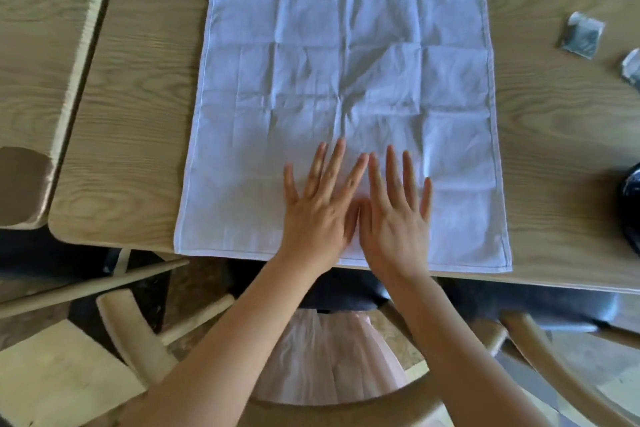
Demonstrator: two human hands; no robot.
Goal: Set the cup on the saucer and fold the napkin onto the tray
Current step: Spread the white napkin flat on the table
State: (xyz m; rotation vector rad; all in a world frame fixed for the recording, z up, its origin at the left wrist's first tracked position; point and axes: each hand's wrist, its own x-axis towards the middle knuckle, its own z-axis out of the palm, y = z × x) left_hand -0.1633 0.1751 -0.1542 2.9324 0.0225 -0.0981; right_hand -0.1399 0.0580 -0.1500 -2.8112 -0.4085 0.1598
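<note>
A large white cloth napkin lies spread flat and unfolded on the wooden table, creased in a grid of old fold lines. Its near edge reaches the table's front edge. My left hand and my right hand rest palm down, side by side, on the near middle of the napkin, fingers spread and pointing away from me. Neither hand holds anything. No cup, saucer or tray can be made out for certain.
A small dark sachet and part of a second one lie at the table's right. A dark round object is cut off by the right edge. A second table stands at the left, wooden chairs below.
</note>
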